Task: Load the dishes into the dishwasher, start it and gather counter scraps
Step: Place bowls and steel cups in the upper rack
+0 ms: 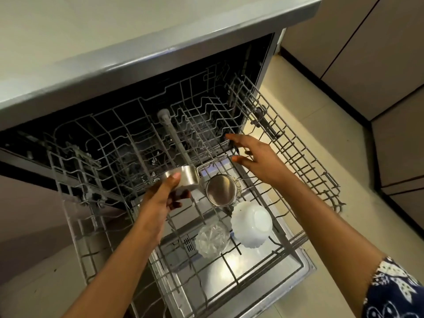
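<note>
Fingers [177, 204] of the left hand [158, 200] gripped a steel cup [185, 180], best set mouth-down just beside the racked tumbler [221, 190], while the right hand [261, 166] hovered open.

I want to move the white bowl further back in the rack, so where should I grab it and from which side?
Probably its rim on the right, reached from above with the open right hand. The white bowl lies bottom up, so the smooth dome gives little to pinch, and the glass bowl and the steel cup in the rack crowd its left and far sides.
</note>
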`<state>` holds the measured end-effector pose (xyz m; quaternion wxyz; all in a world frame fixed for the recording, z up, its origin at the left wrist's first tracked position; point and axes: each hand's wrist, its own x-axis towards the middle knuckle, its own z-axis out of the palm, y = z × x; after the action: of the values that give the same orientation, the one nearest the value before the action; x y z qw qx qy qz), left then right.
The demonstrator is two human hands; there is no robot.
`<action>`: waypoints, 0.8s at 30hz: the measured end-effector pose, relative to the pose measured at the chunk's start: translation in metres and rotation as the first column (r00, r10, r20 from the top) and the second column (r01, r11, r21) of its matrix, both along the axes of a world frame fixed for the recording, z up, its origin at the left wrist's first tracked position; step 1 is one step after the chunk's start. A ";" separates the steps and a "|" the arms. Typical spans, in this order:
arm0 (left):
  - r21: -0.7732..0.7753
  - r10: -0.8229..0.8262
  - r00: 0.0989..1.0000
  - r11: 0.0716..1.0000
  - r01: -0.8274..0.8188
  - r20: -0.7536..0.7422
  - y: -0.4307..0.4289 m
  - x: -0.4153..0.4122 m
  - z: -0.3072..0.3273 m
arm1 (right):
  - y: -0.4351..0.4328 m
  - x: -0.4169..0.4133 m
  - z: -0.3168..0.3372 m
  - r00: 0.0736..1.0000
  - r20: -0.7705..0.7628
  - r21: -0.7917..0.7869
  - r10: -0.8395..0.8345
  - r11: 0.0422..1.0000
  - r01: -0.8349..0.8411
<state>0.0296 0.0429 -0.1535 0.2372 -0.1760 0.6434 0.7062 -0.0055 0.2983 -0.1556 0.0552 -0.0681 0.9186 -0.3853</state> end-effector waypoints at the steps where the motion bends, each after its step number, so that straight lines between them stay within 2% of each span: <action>1: 0.039 -0.001 0.999 0.999 0.000 0.038 0.003 -0.006 0.001 | -0.002 -0.004 0.001 0.996 0.085 -0.159 -0.039 0.986 0.052; 4: 0.092 -0.012 0.989 0.996 -0.002 0.150 0.012 -0.024 0.000 | -0.002 -0.014 0.003 0.957 0.276 -0.414 -0.085 0.888 0.198; 7: 0.151 -0.066 0.973 0.988 0.032 0.222 0.021 -0.040 -0.003 | 0.001 -0.020 0.004 0.928 0.344 -0.511 -0.139 0.802 0.310; 9: 0.123 -0.072 0.976 0.991 0.047 0.206 0.029 -0.050 -0.009 | 0.006 -0.025 0.005 0.918 0.341 -0.538 -0.201 0.759 0.366; 13: -0.119 -0.015 0.999 0.993 0.019 0.031 0.044 -0.065 -0.023 | 0.019 -0.035 0.005 0.898 0.342 -0.525 -0.276 0.736 0.426; 16: -0.213 -0.093 0.992 0.974 0.073 -0.089 0.055 -0.068 -0.033 | 0.027 -0.041 0.003 0.884 0.343 -0.469 -0.318 0.758 0.454; 20: -0.305 -0.200 0.969 0.941 0.150 -0.142 0.061 -0.071 -0.042 | 0.033 -0.047 -0.004 0.842 0.379 -0.312 -0.383 0.804 0.506; 22: -0.368 -0.226 0.959 0.917 0.151 -0.172 0.063 -0.072 -0.048 | 0.033 -0.051 -0.009 0.799 0.417 -0.268 -0.433 0.782 0.563; 24: -0.454 -0.258 0.948 0.878 0.150 -0.187 0.063 -0.073 -0.053 | 0.030 -0.056 -0.016 0.729 0.488 -0.288 -0.480 0.699 0.654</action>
<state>-0.0437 0.1063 -0.2067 0.1855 -0.0679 0.8233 0.5321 -0.0619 0.3284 -0.1715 0.0891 0.2889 0.7517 -0.5861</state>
